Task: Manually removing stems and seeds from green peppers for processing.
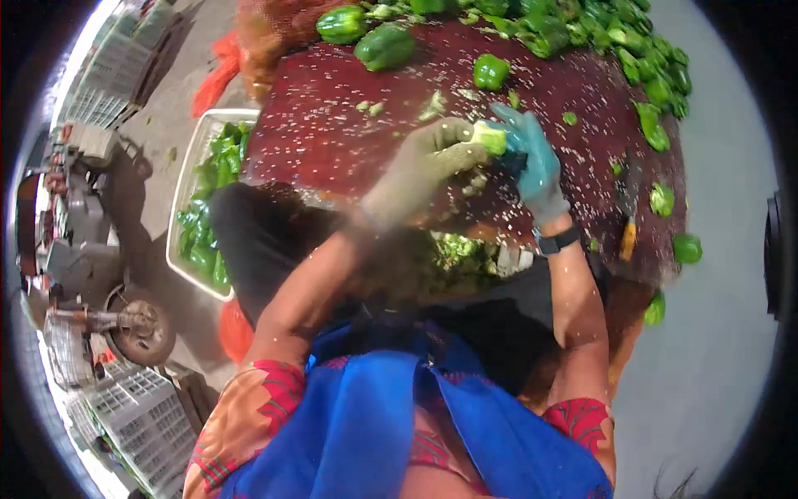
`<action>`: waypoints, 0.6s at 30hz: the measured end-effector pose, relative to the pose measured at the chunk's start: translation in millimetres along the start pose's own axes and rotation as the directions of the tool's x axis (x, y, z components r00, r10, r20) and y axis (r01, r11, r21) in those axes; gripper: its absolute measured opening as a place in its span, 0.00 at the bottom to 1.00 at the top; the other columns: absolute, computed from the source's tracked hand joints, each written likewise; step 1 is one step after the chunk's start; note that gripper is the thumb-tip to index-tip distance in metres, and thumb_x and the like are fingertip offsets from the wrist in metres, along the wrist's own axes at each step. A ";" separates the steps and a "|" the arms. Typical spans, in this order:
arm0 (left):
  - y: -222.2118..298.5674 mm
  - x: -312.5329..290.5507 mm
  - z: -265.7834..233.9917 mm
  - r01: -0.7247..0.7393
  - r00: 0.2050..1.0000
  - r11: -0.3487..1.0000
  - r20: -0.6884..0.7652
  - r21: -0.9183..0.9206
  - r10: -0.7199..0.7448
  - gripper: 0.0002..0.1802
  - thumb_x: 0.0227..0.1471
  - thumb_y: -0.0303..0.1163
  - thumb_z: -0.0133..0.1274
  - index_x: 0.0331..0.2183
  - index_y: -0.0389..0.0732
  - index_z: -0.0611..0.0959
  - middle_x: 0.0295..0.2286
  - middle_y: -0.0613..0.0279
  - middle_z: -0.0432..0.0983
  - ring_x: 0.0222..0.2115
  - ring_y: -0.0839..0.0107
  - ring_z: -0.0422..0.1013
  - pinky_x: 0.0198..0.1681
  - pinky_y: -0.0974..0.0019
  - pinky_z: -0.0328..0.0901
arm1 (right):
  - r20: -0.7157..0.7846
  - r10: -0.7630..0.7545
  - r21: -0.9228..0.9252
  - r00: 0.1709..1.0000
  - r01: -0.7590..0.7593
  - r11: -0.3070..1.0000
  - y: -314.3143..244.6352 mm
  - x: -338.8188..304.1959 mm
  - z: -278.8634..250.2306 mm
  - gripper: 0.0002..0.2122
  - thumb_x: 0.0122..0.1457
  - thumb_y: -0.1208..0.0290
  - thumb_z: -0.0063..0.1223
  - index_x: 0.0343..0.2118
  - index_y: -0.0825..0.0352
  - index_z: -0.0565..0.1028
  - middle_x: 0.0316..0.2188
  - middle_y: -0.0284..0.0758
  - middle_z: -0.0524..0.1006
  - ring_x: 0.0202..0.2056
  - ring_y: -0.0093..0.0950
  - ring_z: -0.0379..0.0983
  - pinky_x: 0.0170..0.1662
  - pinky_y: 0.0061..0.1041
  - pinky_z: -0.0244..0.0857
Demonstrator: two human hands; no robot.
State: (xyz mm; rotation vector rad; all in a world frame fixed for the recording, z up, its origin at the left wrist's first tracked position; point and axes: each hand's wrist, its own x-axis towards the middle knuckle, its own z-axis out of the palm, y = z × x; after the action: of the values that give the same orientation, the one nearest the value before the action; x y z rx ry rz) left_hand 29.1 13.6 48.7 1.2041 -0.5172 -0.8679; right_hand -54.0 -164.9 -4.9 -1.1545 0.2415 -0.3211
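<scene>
My left hand (428, 162), in a beige knit glove, pinches a pale green piece of cut bell pepper (489, 139) over the dark red tabletop (324, 116). Close on its right is my right hand (536, 158), in a teal-coated glove with a dark band at the wrist. Its fingers are stretched out beside the piece, slightly curved and blurred; the palm is partly in shadow. One green bell pepper (491, 72) lies just beyond the hands. Pale seeds and bits of core (434, 106) are scattered around them.
Green peppers (598, 33) heap along the far right edge. A knife with an orange handle (628, 239) lies at the right. On the left stands a white crate (179, 218) of green pepper pieces. Trimmings (457, 248) sit below the near edge. Stacked crates (137, 424) and a wheel (141, 326) are farther left.
</scene>
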 end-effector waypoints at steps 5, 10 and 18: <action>8.9 -6.9 8.3 -0.519 0.834 0.847 0.145 -0.118 0.532 0.08 0.53 0.28 0.51 0.36 0.36 0.80 0.32 0.59 0.77 0.26 0.69 0.73 0.33 0.63 0.71 | 0.043 -0.087 -0.401 0.995 0.097 0.911 41.7 -15.3 -49.5 0.28 0.65 0.52 0.39 0.61 0.67 0.62 0.55 0.32 0.70 0.54 0.28 0.68 0.56 0.33 0.64; -11.1 -13.5 -20.7 -0.182 0.934 0.899 -0.216 0.399 0.285 0.19 0.46 0.44 0.61 0.29 0.35 0.82 0.23 0.58 0.78 0.26 0.78 0.72 0.30 0.66 0.67 | 0.176 -0.177 -0.765 0.968 0.248 0.594 13.8 -14.6 -26.7 0.29 0.63 0.50 0.39 0.60 0.69 0.65 0.56 0.43 0.69 0.55 0.37 0.67 0.59 0.34 0.58; 89.0 -125.1 -213.2 0.219 0.641 0.542 -0.538 0.812 0.547 0.19 0.53 0.40 0.56 0.42 0.37 0.82 0.38 0.51 0.78 0.39 0.64 0.75 0.42 0.60 0.69 | -0.190 0.177 -0.388 0.966 -0.240 0.890 5.8 -11.1 -51.5 0.28 0.64 0.51 0.39 0.62 0.65 0.63 0.53 0.40 0.71 0.48 0.29 0.70 0.51 0.27 0.64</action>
State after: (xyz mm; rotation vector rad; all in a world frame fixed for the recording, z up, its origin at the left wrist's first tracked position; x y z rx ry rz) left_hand 142.9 248.3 80.0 2.2091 -0.3250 0.2555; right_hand -81.5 -202.6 -29.9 -1.5048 0.5840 -0.1676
